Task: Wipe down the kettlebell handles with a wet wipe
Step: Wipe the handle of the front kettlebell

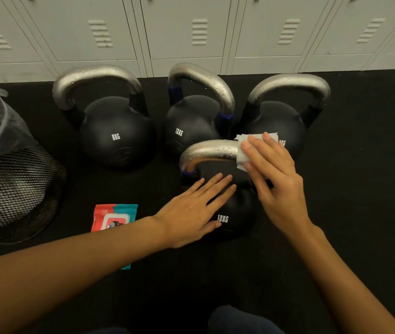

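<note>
Nearest: left hand (191, 210), fingers flat, steadying the black 12KG kettlebell (227, 213). Right hand (273, 179) presses a white wet wipe (244, 155) on its beaded steel handle (210, 151). Beyond: three kettlebells (117, 136), handles beaded too, apparently unwiped.

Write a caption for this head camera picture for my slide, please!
Right hand presses a wet wipe on the nearest 12KG kettlebell's handle; left hand steadies its body.
</note>
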Action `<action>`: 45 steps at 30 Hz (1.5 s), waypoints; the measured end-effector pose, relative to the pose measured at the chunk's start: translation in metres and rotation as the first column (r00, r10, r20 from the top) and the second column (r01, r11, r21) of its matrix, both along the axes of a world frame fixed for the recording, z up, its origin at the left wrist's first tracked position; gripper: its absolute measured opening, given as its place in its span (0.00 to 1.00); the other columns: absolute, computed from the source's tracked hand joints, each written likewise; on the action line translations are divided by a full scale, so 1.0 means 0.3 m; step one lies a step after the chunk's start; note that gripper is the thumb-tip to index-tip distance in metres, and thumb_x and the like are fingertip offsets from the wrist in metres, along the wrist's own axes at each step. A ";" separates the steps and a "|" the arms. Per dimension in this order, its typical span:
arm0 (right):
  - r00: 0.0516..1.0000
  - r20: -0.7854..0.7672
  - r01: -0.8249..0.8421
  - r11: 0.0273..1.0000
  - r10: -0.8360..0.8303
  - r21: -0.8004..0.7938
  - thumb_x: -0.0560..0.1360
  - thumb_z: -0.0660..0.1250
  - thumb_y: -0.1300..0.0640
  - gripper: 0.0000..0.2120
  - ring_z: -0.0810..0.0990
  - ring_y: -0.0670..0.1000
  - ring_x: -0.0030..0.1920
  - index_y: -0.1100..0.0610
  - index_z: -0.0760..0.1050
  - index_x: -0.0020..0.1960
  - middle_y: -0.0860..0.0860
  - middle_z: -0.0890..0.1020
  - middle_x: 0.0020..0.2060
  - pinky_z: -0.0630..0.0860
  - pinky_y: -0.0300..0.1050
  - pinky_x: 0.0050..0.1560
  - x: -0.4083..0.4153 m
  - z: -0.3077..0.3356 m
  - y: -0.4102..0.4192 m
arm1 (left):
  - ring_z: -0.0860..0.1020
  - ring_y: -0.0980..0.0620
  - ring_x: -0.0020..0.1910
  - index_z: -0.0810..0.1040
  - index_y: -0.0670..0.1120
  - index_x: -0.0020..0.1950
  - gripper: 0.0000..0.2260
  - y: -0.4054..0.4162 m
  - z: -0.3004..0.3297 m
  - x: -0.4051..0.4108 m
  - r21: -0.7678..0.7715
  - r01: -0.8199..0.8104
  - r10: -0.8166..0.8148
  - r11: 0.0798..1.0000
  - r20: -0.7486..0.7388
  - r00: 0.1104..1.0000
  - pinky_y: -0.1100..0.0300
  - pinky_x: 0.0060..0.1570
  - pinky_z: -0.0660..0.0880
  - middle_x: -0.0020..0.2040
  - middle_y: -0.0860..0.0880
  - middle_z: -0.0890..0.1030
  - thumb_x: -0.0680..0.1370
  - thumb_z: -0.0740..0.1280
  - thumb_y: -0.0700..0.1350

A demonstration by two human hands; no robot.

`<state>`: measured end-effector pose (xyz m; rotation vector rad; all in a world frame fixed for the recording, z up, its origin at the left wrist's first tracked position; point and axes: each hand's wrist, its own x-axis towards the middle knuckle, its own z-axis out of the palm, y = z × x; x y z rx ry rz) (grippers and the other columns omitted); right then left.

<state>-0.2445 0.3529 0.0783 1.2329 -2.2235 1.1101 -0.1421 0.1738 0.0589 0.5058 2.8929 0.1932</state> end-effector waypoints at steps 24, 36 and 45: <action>0.988 0.143 0.075 0.995 -0.065 -0.067 0.82 0.60 0.60 0.15 0.74 0.45 0.67 0.58 0.75 0.67 0.47 0.78 0.64 0.65 0.53 0.72 0.009 0.028 -0.009 | 0.35 0.56 0.75 0.38 0.50 0.78 0.35 -0.006 0.033 -0.001 0.034 0.009 -0.009 0.999 -0.008 1.000 0.60 0.73 0.37 0.79 0.50 0.37 0.82 0.58 0.55; 0.801 0.582 0.144 0.989 -0.139 0.037 0.83 0.57 0.53 0.20 0.71 0.44 0.32 0.61 0.76 0.37 0.52 0.74 0.28 0.67 0.44 0.35 -0.050 0.124 -0.017 | 0.37 0.55 0.77 0.39 0.50 0.79 0.34 -0.010 0.038 -0.001 0.051 0.010 -0.009 0.999 -0.010 1.000 0.60 0.74 0.38 0.79 0.50 0.39 0.82 0.58 0.55; 0.844 0.468 -0.065 0.816 -0.263 0.574 0.80 0.53 0.51 0.20 0.70 0.56 0.37 0.65 0.70 0.40 0.60 0.74 0.35 0.64 0.51 0.37 -0.105 0.278 -0.161 | 0.37 0.57 0.76 0.40 0.52 0.79 0.34 -0.008 0.045 -0.009 0.057 -0.001 0.000 0.998 0.014 1.000 0.59 0.74 0.39 0.79 0.52 0.40 0.81 0.59 0.54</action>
